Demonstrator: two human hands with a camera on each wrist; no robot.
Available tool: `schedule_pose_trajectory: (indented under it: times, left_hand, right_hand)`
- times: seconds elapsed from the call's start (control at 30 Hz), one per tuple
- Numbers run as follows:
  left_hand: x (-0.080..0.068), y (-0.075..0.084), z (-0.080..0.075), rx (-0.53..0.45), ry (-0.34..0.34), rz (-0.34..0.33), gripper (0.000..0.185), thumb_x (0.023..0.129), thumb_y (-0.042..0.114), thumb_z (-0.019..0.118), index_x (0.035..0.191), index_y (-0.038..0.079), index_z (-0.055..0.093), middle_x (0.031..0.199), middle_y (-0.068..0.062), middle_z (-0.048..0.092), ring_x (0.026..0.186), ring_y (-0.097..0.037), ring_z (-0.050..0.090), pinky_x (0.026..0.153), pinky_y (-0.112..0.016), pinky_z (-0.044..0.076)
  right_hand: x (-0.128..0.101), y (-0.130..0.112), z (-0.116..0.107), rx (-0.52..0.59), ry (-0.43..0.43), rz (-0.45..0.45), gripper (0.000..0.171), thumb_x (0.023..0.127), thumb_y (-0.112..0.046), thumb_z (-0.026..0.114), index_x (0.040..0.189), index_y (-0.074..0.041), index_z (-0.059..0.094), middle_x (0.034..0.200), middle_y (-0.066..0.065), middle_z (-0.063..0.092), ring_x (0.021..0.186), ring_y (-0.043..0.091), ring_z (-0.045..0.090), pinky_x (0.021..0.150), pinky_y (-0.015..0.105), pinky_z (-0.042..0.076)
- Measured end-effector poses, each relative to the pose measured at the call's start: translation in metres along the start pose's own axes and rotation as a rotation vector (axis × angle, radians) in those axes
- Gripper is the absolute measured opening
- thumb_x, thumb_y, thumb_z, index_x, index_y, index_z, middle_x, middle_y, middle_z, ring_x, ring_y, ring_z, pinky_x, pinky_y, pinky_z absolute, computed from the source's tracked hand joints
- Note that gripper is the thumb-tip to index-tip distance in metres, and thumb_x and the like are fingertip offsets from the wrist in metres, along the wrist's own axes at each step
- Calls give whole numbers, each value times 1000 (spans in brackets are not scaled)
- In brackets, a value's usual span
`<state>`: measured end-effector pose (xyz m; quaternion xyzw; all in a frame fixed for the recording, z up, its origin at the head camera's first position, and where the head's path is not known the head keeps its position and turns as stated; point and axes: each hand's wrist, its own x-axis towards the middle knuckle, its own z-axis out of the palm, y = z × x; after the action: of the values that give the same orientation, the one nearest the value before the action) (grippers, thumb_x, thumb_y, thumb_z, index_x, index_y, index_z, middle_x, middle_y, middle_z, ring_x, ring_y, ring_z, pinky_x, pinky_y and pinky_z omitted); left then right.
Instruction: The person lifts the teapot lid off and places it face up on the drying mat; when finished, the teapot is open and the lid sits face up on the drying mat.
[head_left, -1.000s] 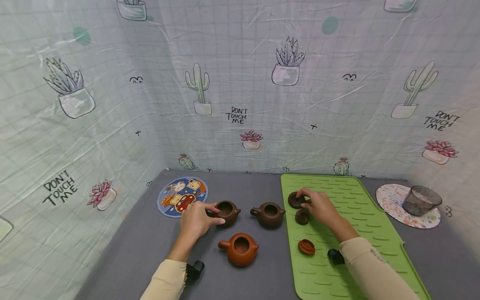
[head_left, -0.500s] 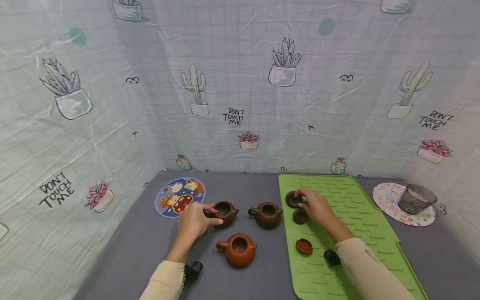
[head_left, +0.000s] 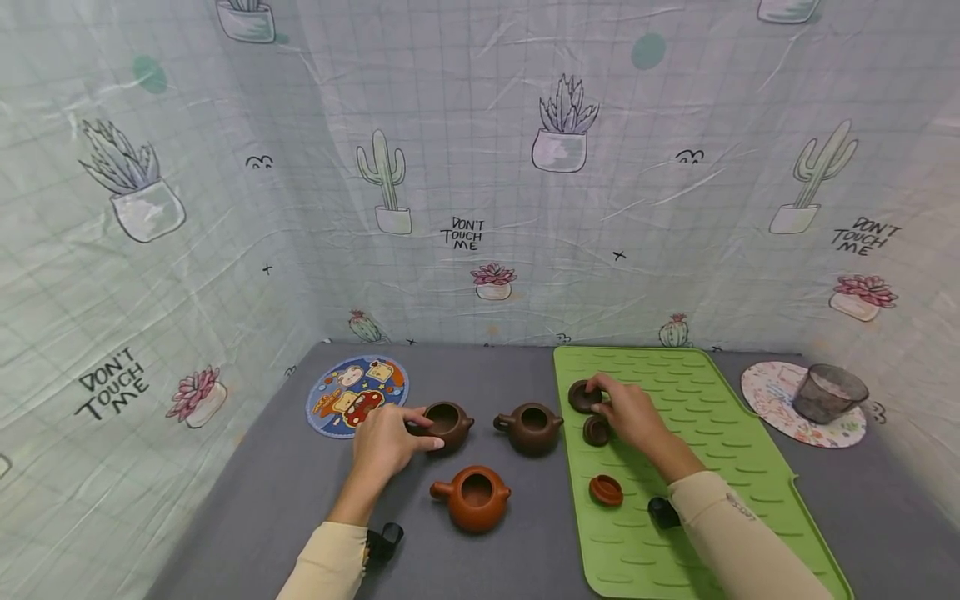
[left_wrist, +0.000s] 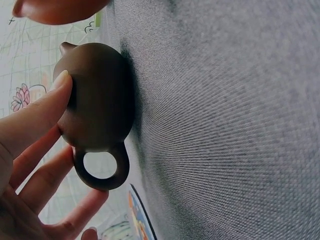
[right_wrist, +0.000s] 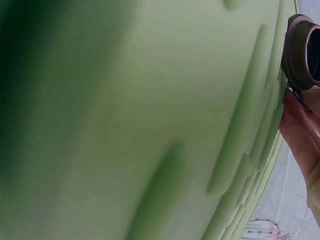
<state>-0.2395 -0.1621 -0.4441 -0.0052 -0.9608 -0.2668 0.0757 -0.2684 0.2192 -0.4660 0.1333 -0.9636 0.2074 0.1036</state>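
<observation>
In the head view my left hand (head_left: 386, 439) holds a dark brown teapot (head_left: 456, 435) without its lid, standing on the grey cloth. The left wrist view shows the thumb (left_wrist: 42, 112) on the body of this teapot (left_wrist: 97, 100), with other fingers behind it and by its ring handle. Over the green mat (head_left: 693, 417), my right hand (head_left: 633, 414) pinches the edge of a dark brown lid (head_left: 582, 397). A smaller dark lid (head_left: 596, 431) lies just nearer, close to the fingers. Nearer still lies an orange-brown lid (head_left: 606, 490).
Another dark teapot (head_left: 531, 437) and an orange-brown teapot (head_left: 477, 510) stand between the hands, both lidless. A blue round placemat (head_left: 360, 383) lies at the back left. A smoky cup (head_left: 825, 400) stands on a floral round mat (head_left: 768, 392) at right. A patterned curtain (head_left: 435, 308) hangs behind.
The head view has shifted slightly, so everything appears a little further left. Both hands keep their places at the teapot and the lid.
</observation>
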Motion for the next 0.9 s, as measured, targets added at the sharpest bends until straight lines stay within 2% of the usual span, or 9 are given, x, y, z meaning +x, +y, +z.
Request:
schedule_pose_trajectory:
  times: [0.17, 0.3, 0.57, 0.8, 0.9]
  left_hand:
    - [1, 0, -1, -1, 5, -1, 29, 63, 43, 96, 86, 29, 85, 117, 7, 78, 110, -30, 71, 77, -41, 54]
    - [3, 0, -2, -4, 13, 12, 29, 62, 42, 96, 86, 28, 85, 116, 7, 79, 107, -30, 72, 74, -40, 53]
    - [4, -1, -3, 5, -2, 4, 30, 62, 43, 96, 86, 29, 85, 117, 7, 78, 106, -30, 72, 70, -38, 52]
    - [4, -1, -3, 7, -1, 11, 31, 63, 42, 96, 87, 28, 85, 117, 6, 78, 106, -31, 72, 68, -37, 52]
    - [5, 0, -3, 7, -1, 12, 31, 63, 43, 96, 87, 28, 85, 117, 6, 78, 107, -31, 72, 71, -38, 52]
  right_hand:
    - [0, 0, 1, 6, -3, 2, 27, 91, -10, 75, 116, -10, 64, 101, 15, 76, 75, 25, 73, 60, 35, 49]
    - [1, 0, 1, 8, 6, 1, 27, 90, -9, 75, 115, -10, 63, 106, 16, 76, 77, 28, 74, 59, 34, 49]
    - [0, 0, 2, -3, 10, -9, 27, 89, -8, 76, 113, -10, 63, 112, 17, 75, 76, 26, 75, 58, 33, 49]
    - [1, 0, 0, -2, 18, -11, 26, 89, -9, 77, 112, -10, 64, 101, 15, 76, 73, 25, 73, 58, 35, 50]
    - [2, 1, -1, 5, 19, -11, 26, 89, -9, 77, 112, -9, 64, 105, 16, 76, 73, 25, 73, 60, 37, 52]
